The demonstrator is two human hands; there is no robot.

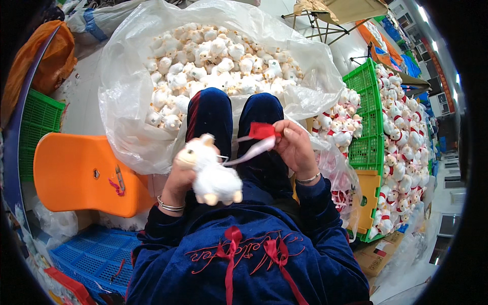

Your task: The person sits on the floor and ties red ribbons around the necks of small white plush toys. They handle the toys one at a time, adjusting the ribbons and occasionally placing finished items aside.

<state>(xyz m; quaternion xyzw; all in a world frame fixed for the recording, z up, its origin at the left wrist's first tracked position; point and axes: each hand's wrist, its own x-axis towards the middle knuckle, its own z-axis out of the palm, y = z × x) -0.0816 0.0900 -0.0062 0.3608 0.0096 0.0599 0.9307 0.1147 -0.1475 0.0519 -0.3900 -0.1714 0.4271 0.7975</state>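
Being grasped by the partly hidden left fingers (183,178), an alpaca-like plush toy (217,178) is held above the lap (256,178).
It is turned leftward, its long axis slanted from upper left to lower right; a red ribbon (261,131) is pinched by the right fingers (288,133).

Plush toy (217,178): pretty blurry, you can't make out much of its face
Left hand (181,182): your fingers are mostly hidden behind the toy
Pale ribbon (256,150): smeared, its toy-side end's unclear
Folding chair (351,11): chopped by the top edge
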